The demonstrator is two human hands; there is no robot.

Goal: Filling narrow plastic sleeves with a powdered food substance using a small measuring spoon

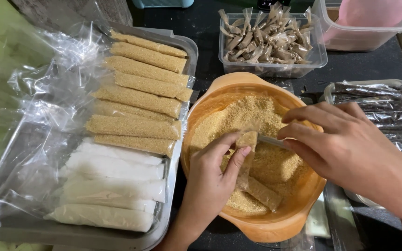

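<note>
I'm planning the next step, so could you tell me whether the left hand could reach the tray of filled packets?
Probably yes: the left hand is busy holding a thin packet over the orange bowl, but the metal tray lies right beside it, unobstructed.

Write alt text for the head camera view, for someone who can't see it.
Over a round orange plastic bowl of golden-brown granules, the left hand holds a narrow clear plastic sleeve partly filled with granules while the right hand feeds its open top with a thin utensil. A metal tray beside it holds filled brown and white sleeves.
</note>
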